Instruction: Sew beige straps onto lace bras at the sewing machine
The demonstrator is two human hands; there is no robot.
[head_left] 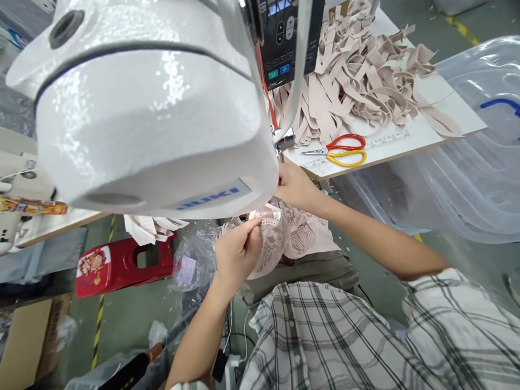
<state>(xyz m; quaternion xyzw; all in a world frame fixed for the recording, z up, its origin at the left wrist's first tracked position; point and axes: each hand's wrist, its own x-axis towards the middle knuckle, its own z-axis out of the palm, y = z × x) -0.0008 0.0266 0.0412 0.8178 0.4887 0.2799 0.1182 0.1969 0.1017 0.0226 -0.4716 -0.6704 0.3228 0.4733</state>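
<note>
A big white sewing machine head [154,103] fills the upper left and hides the needle area. Below it, my left hand [238,252] is closed on the edge of a pale pink lace garment [284,235] that hangs over my lap. My right hand [294,184] reaches in under the machine and grips the garment's upper part close to the machine; its fingertips are partly hidden. The lace piece stretches between both hands.
A pile of beige fabric strips [357,70] lies on the white table [447,116], with red and yellow scissors [345,150] near its front edge. The machine's control panel [286,40] stands behind. Clear plastic bins [475,162] sit right; a red stool [122,262] stands left below.
</note>
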